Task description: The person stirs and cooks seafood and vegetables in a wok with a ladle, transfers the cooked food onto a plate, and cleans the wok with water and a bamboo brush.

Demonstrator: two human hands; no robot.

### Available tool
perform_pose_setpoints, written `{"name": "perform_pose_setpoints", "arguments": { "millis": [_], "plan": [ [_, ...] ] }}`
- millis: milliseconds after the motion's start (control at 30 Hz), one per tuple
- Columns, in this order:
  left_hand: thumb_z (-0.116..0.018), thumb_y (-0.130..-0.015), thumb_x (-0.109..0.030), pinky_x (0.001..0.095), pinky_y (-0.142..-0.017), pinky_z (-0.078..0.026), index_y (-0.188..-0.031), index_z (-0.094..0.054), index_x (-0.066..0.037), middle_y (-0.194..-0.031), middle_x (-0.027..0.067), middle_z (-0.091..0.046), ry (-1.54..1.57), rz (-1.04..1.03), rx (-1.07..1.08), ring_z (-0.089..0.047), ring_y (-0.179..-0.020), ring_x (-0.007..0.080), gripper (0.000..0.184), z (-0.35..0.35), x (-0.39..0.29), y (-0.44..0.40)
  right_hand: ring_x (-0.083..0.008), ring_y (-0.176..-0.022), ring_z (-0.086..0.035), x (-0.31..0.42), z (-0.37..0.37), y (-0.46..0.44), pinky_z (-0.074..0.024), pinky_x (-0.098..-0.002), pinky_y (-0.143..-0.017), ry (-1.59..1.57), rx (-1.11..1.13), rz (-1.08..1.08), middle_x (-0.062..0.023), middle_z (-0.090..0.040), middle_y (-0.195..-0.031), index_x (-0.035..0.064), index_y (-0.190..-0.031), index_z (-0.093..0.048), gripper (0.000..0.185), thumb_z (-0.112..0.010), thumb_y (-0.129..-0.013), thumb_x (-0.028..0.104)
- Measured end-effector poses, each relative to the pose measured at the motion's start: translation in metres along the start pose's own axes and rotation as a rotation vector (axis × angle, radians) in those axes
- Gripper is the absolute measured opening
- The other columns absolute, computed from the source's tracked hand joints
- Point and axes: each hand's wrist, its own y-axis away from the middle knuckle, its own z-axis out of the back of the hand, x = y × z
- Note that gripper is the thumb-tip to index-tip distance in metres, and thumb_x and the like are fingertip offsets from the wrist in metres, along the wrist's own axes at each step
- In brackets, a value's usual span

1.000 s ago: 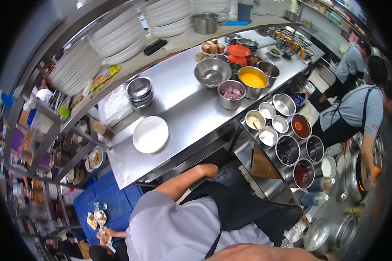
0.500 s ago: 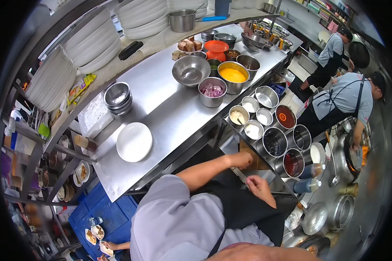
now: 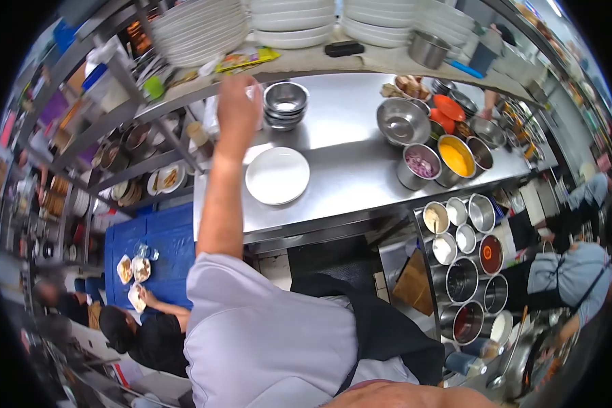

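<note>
My left hand (image 3: pixel 240 105) reaches out at the front edge of the upper shelf, with the bare arm stretched over the steel counter. It is smeared by motion, so its fingers and anything in them cannot be made out. Just above it on the shelf lies a yellow packet (image 3: pixel 248 60). Right beside the hand is a stack of steel bowls (image 3: pixel 285 102). A white plate (image 3: pixel 277 176) rests on the counter below, to the right of my forearm. Partly behind the hand is a white wrapped stack (image 3: pixel 211 117). My right hand is out of view.
At the counter's right stand a steel bowl (image 3: pixel 403 122), a pot of chopped onion (image 3: pixel 420 165) and a pot of yellow liquid (image 3: pixel 457 158). Several sauce pots, including a red one (image 3: pixel 491 254), fill the side station. A person (image 3: pixel 149 340) sits by the blue table (image 3: pixel 173 234); co-workers stand right.
The view has swung left. My left hand has gone from in front of my body, near my right hand, up to the shelf edge. My right hand has left the view.
</note>
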Motion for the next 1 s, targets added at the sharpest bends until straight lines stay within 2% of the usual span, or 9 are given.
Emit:
{"name": "perform_pose_setpoints", "arguments": {
  "millis": [100, 167, 267, 367, 567, 767, 867, 967, 1000],
  "plan": [
    [-0.061, -0.083, -0.020, 0.0459, -0.085, -0.048, -0.111, -0.060, -0.004, -0.101, 0.0233, -0.059, -0.446, 0.140, -0.020, -0.059, -0.096, 0.0382, 0.032, 0.038, 0.077, -0.055, -0.0147, -0.068, -0.060, 0.011, 0.001, -0.017, -0.0480, -0.0314, -0.063, 0.010, 0.038, 0.034, -0.0093, -0.065, -0.073, 0.0020, -0.093, -0.065, 0.023, -0.063, -0.089, 0.024],
    [-0.058, -0.082, -0.015, 0.0478, -0.080, -0.052, -0.106, -0.059, -0.001, -0.100, 0.0199, -0.060, -0.619, 0.264, 0.056, -0.061, -0.094, 0.0390, 0.028, 0.055, 0.116, -0.078, -0.0149, -0.068, -0.060, 0.016, 0.000, -0.023, -0.0480, -0.0315, -0.063, 0.014, 0.053, 0.044, -0.0094, -0.065, -0.073, 0.0021, -0.093, -0.065, 0.023, -0.063, -0.089, 0.024],
    [-0.054, -0.084, -0.017, 0.0489, -0.082, -0.052, -0.107, -0.060, -0.003, -0.109, 0.0219, -0.061, -0.751, 0.422, 0.199, -0.063, -0.096, 0.0410, 0.028, 0.055, 0.178, -0.090, -0.0152, -0.068, -0.060, 0.022, -0.001, -0.031, -0.0481, -0.0317, -0.063, 0.018, 0.070, 0.053, -0.0096, -0.065, -0.073, 0.0021, -0.092, -0.065, 0.023, -0.063, -0.089, 0.025],
    [-0.053, -0.085, -0.019, 0.0487, -0.086, -0.051, -0.107, -0.061, -0.005, -0.116, 0.0226, -0.060, -0.670, 0.423, 0.418, -0.061, -0.102, 0.0423, 0.027, 0.048, 0.232, -0.091, -0.0156, -0.068, -0.061, 0.024, -0.002, -0.035, -0.0481, -0.0318, -0.063, 0.021, 0.078, 0.047, -0.0099, -0.065, -0.073, 0.0022, -0.092, -0.066, 0.023, -0.063, -0.088, 0.025],
    [-0.052, -0.086, -0.019, 0.0495, -0.086, -0.051, -0.107, -0.061, -0.008, -0.117, 0.0210, -0.060, -0.671, 0.281, 0.503, -0.060, -0.106, 0.0416, 0.025, 0.028, 0.281, -0.079, -0.0162, -0.068, -0.061, 0.014, -0.004, -0.035, -0.0483, -0.0321, -0.063, 0.017, 0.075, -0.007, -0.0103, -0.065, -0.073, 0.0023, -0.092, -0.066, 0.023, -0.063, -0.088, 0.025],
    [-0.051, -0.085, -0.014, 0.0498, -0.090, -0.048, -0.104, -0.060, 0.002, -0.101, 0.0208, -0.062, -0.761, 0.174, 0.247, -0.061, -0.101, 0.0351, 0.026, 0.030, 0.271, -0.075, -0.0169, -0.068, -0.061, 0.002, -0.007, -0.040, -0.0484, -0.0324, -0.064, 0.030, 0.069, -0.054, -0.0107, -0.065, -0.073, 0.0025, -0.091, -0.066, 0.024, -0.063, -0.087, 0.026],
    [-0.051, -0.083, -0.011, 0.0489, -0.091, -0.047, -0.104, -0.059, 0.004, -0.094, 0.0201, -0.064, -1.064, -0.089, 0.754, -0.061, -0.098, 0.0352, 0.026, 0.039, 0.288, -0.086, -0.0172, -0.068, -0.061, -0.002, -0.006, -0.042, -0.0484, -0.0325, -0.064, 0.032, 0.067, -0.077, -0.0110, -0.065, -0.073, 0.0025, -0.091, -0.066, 0.024, -0.064, -0.087, 0.026],
    [-0.052, -0.081, -0.011, 0.0476, -0.092, -0.046, -0.106, -0.059, 0.001, -0.089, 0.0168, -0.066, -1.093, -0.120, 0.715, -0.062, -0.098, 0.0344, 0.029, 0.036, 0.307, -0.082, -0.0176, -0.068, -0.062, -0.008, -0.007, -0.042, -0.0485, -0.0327, -0.064, 0.034, 0.065, -0.096, -0.0112, -0.065, -0.073, 0.0026, -0.091, -0.066, 0.024, -0.064, -0.087, 0.026],
    [-0.052, -0.080, -0.012, 0.0470, -0.090, -0.047, -0.105, -0.059, 0.001, -0.089, 0.0163, -0.066, -1.006, -0.055, 0.594, -0.063, -0.095, 0.0341, 0.029, 0.036, 0.306, -0.080, -0.0177, -0.068, -0.062, -0.010, -0.007, -0.043, -0.0485, -0.0327, -0.064, 0.034, 0.068, -0.103, -0.0113, -0.065, -0.073, 0.0026, -0.091, -0.066, 0.024, -0.064, -0.087, 0.026]
  ]
}}
